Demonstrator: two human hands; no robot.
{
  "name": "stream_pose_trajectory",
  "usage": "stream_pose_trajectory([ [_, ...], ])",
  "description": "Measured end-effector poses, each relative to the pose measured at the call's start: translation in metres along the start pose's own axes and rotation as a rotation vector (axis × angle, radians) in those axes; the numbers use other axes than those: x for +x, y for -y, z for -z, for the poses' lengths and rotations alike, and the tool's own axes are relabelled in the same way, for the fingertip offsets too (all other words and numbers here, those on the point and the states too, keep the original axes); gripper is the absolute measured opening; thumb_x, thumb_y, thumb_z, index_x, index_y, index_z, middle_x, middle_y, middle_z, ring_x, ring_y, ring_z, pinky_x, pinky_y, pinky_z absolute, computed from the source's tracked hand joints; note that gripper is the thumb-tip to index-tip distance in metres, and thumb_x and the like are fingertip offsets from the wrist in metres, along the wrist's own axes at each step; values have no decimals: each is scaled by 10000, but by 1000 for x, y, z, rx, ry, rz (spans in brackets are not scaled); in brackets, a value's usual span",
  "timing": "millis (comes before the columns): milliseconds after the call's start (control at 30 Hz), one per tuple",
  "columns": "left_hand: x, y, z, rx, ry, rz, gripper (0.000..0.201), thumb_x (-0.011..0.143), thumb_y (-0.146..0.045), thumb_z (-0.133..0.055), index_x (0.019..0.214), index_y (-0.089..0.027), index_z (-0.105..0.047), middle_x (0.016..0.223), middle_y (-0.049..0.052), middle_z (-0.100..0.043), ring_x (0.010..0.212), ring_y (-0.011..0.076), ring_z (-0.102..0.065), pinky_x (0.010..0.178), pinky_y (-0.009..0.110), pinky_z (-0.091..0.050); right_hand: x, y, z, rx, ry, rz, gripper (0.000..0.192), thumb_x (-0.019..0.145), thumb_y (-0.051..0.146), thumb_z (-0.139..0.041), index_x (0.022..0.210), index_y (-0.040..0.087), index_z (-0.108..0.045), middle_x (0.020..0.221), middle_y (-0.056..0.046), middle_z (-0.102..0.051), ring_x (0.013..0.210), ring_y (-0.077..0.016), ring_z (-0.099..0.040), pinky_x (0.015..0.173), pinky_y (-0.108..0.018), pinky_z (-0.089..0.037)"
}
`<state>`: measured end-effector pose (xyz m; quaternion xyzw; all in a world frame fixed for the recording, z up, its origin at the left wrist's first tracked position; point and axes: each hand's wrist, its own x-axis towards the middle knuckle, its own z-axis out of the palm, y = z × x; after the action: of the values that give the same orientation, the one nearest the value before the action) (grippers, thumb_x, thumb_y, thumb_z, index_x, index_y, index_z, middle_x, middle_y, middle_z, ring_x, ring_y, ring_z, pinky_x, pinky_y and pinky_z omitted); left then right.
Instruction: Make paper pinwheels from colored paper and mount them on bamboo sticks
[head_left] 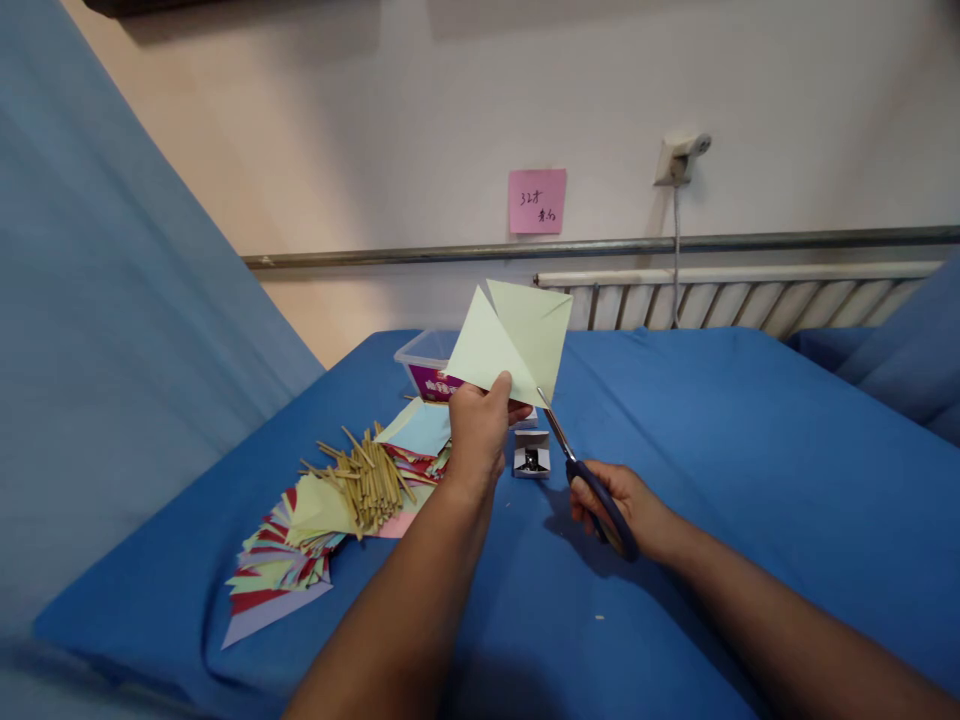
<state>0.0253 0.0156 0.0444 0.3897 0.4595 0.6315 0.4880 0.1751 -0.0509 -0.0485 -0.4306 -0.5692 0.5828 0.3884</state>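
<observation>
Pinched between thumb and fingers of my left hand (480, 425) is a pale green sheet of paper (532, 325), raised above the table. A long slit runs down through it from the top edge, and a shorter cut shows near its upper right corner. My right hand (619, 500) grips dark-handled scissors (600, 500). Their tips meet the paper at its lower right corner; whether the blades are fully closed is hard to make out. Below the left hand, a small white box (532, 455) stands open with dark, shiny bits inside.
Left of my arm lie a heap of thin tan sticks (371, 480), a fanned pile of coloured paper pieces (281, 550) and a light blue sheet (420, 428). Behind them stands a clear plastic tub (420, 350). A blue cloth (720, 430) covers the table; a radiator (750, 295) is beyond.
</observation>
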Motion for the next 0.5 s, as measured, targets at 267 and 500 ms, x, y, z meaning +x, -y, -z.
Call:
stream_pose_trajectory([
  [267, 2, 1, 1, 4, -3, -2, 199, 714, -229, -679, 853, -87, -664, 695, 77, -685, 526, 162, -649, 521, 287, -558, 1, -1, 1, -7, 3, -4, 434, 791, 611, -581, 720, 187, -521, 596, 7, -561, 495, -109, -516, 459, -243, -390],
  [500, 3, 1, 1, 14, -1, -6, 207, 727, -226, -667, 875, -82, -662, 713, 84, -690, 538, 157, -650, 525, 281, -564, 1, -2, 2, -43, -12, -40, 478, 787, 658, -561, 727, 188, -498, 592, 11, -552, 453, -92, -493, 421, -223, -365],
])
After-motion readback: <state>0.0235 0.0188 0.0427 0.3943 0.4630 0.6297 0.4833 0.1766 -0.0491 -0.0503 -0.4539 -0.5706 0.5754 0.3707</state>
